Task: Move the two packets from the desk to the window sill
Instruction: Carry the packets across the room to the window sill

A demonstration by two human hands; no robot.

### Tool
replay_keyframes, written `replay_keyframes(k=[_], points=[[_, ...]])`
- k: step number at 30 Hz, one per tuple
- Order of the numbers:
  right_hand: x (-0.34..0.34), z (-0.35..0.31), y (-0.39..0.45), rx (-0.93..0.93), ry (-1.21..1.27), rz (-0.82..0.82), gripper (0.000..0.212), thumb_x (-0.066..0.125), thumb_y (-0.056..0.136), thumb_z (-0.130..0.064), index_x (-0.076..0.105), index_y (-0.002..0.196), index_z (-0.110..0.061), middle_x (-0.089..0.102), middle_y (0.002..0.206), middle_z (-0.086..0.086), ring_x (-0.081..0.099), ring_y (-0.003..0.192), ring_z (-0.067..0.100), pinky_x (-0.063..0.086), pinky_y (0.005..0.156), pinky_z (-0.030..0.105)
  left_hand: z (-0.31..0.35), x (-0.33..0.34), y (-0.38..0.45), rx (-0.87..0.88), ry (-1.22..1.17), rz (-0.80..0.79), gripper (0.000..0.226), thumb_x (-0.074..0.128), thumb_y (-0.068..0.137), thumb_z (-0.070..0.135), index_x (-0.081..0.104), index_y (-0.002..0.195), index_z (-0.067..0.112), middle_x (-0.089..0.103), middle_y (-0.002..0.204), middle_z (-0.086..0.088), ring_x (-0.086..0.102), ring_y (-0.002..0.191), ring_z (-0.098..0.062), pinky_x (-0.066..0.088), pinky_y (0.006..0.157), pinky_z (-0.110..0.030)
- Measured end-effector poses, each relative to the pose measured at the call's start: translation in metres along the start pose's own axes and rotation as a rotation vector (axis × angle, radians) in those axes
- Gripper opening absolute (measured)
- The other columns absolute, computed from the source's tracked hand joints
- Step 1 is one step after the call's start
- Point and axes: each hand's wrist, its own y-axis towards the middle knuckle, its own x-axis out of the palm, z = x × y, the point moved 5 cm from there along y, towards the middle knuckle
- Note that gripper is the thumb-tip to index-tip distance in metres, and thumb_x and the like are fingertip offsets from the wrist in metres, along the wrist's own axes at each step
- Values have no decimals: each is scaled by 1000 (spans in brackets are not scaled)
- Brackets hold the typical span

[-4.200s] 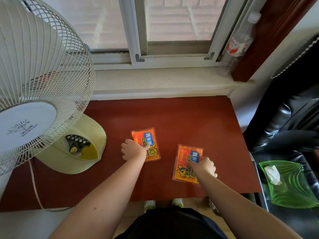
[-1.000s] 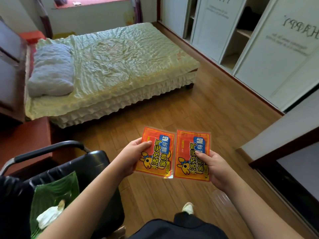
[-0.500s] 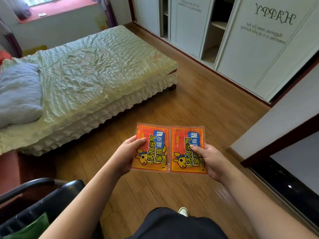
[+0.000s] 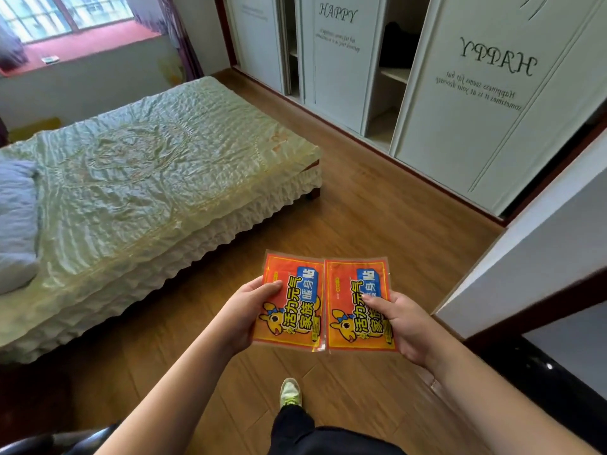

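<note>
Two orange packets with blue labels and a cartoon animal are held side by side in front of me, above the wooden floor. My left hand (image 4: 244, 311) grips the left packet (image 4: 294, 298) by its left edge, thumb on top. My right hand (image 4: 405, 325) grips the right packet (image 4: 354, 307) by its right edge. The packets' inner edges touch or slightly overlap. A red window sill (image 4: 88, 44) lies far off at the top left, under a barred window, with a small object on it.
A bed (image 4: 147, 178) with a pale green cover and a pillow (image 4: 14, 224) fills the left. White wardrobe doors (image 4: 469, 103) line the right wall. A white wall corner (image 4: 532, 247) juts in at the right. Open wooden floor (image 4: 377, 208) runs between bed and wardrobe. My shoe (image 4: 289, 392) shows below.
Both packets left the desk and are now in my hands. My view has swung away from the desk and chair toward the bed and the far window.
</note>
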Motion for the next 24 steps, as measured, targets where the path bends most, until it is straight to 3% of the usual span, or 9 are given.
replay_keyframes(k=[6, 11, 14, 24], points=[[4, -56, 58, -75, 32, 84, 28, 59, 94, -15, 62, 120, -6, 77, 99, 20, 76, 82, 30, 61, 74, 48, 56, 0, 72, 7, -31, -83, 24, 58, 94, 17, 63, 117, 11, 76, 103, -22, 74, 90, -38, 54, 87, -58], [13, -96, 98, -114, 57, 112, 28, 59, 94, -16, 63, 119, -6, 76, 102, 21, 75, 86, 32, 60, 77, 49, 110, 4, 119, 22, -43, -151, 24, 56, 95, 14, 63, 117, 7, 76, 101, -23, 75, 82, -34, 62, 72, -51], [11, -114, 118, -121, 66, 139, 27, 59, 94, -17, 63, 118, -6, 76, 104, 21, 75, 88, 33, 59, 79, 50, 133, 7, 150, 14, -21, -173, 25, 56, 95, 15, 62, 118, 7, 75, 102, -23, 75, 84, -36, 61, 76, -53], [-62, -181, 178, -105, 93, 220, 22, 58, 96, -18, 65, 114, -10, 77, 101, 19, 75, 86, 31, 62, 71, 44, 167, 73, 263, -78, 69, -202, 26, 56, 95, 17, 61, 119, 8, 76, 100, -23, 75, 82, -36, 61, 73, -51]])
